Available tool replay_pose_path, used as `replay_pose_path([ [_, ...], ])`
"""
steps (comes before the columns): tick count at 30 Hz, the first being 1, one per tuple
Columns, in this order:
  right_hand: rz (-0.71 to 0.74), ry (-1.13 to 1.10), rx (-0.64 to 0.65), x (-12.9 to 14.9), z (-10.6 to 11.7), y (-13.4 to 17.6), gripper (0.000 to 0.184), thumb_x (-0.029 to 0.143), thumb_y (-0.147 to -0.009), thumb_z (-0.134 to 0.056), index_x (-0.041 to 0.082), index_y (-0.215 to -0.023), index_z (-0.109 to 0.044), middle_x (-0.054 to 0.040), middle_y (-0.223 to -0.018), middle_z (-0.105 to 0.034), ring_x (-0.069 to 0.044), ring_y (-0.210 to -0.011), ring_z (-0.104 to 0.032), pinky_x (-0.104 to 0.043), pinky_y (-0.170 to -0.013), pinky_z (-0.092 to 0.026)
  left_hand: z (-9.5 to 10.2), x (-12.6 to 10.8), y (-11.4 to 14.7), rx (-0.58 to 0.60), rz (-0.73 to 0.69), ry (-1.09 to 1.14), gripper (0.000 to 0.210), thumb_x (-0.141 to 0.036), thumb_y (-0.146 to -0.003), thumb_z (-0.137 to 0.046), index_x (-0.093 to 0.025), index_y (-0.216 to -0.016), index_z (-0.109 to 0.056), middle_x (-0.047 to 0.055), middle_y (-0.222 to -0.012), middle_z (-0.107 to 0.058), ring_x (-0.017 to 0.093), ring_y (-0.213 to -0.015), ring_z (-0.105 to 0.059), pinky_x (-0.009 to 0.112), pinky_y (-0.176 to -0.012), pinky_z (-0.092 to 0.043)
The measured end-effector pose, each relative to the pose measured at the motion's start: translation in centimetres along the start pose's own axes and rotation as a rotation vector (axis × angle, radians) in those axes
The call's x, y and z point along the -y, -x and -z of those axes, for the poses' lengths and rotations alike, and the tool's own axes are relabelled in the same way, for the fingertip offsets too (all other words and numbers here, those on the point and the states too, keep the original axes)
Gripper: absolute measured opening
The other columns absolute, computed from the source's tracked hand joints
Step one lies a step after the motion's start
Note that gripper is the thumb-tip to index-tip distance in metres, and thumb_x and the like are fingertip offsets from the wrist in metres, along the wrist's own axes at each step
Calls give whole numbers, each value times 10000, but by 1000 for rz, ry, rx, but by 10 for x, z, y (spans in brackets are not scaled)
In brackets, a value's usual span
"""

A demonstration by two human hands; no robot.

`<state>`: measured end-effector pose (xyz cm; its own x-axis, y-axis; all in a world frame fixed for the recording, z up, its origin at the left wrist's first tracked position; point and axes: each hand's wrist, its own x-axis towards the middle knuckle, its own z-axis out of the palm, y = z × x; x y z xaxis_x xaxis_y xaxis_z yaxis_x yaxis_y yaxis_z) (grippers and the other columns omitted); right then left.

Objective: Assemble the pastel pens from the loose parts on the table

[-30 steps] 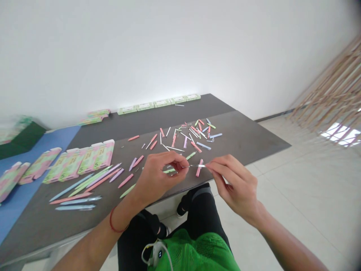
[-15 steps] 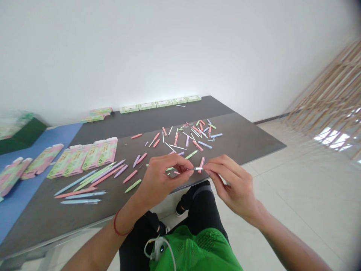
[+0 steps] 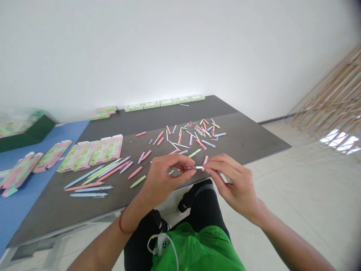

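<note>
Between my two hands, over the table's front edge, is a thin white pen refill with a dark, metallic-looking end. My left hand pinches the dark end between thumb and forefinger. The white end is in the fingertips of my right hand. Whether a spring sits on the refill is too small to tell. Just behind the fingertips lies a pink pen barrel part. Beyond the hands, loose white refills are scattered among pink, green, purple and blue pen parts.
Left of my hands lie several whole pens and a row of flattened-looking pink-green cartons. Pale green boxes line the wall. A dark green bin stands far left on a blue mat.
The refill stays held between both hands, which have barely moved. The view has turned slightly left, so the table and its things appear shifted to the right.
</note>
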<state>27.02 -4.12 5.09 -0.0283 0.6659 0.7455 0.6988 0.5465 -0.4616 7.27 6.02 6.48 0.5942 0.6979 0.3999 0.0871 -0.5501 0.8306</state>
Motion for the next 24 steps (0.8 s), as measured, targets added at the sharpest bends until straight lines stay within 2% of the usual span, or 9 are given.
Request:
replay_pose_path([
  [6,-4,0,4,1,-1,0,261,5,-965,-640,196,-1124,-719,-100,-1039,-743,-226,-980,-706,-370,-835,-591,6,-1,3,16,-16,-13,145,-208,-855,-839,-187,-988,-787,12,-885,-795,136,-780,-723,229,-756,-589],
  [10,8,-3,8,2,-3,0,254,12,-970,-631,201,-1116,-719,-97,-1029,-743,-228,-967,-709,-371,-824,-592,6,-4,5,23,-15,-67,25,-202,-884,-799,-191,-901,-784,-6,-798,-770,119,-721,-684,196,-646,-531],
  [13,8,-9,18,4,-4,0,253,12,-972,-627,200,-1115,-718,-97,-1028,-741,-226,-959,-706,-368,-815,-590,4,-5,6,16,-32,-94,63,-173,-898,-766,-191,-838,-768,-12,-763,-753,113,-698,-663,196,-627,-509],
  [16,14,-6,21,5,-4,0,249,12,-974,-626,197,-1114,-716,-98,-1028,-739,-223,-961,-704,-367,-812,-591,3,-2,7,2,-17,-68,20,-181,-887,-783,-197,-894,-772,-5,-813,-767,122,-727,-683,204,-654,-539],
  [20,13,-2,19,5,-4,-1,238,20,-981,-617,194,-1110,-717,-98,-1025,-741,-225,-962,-706,-373,-812,-596,5,3,10,26,22,-24,163,-198,-854,-829,-204,-1008,-776,15,-927,-790,144,-814,-726,238,-750,-600],
  [24,20,1,17,6,-5,-1,228,25,-982,-619,188,-1104,-721,-100,-1022,-740,-226,-956,-710,-375,-810,-599,8,5,13,27,32,-47,196,-229,-850,-843,-212,-1030,-769,19,-948,-787,151,-828,-722,235,-731,-607],
])
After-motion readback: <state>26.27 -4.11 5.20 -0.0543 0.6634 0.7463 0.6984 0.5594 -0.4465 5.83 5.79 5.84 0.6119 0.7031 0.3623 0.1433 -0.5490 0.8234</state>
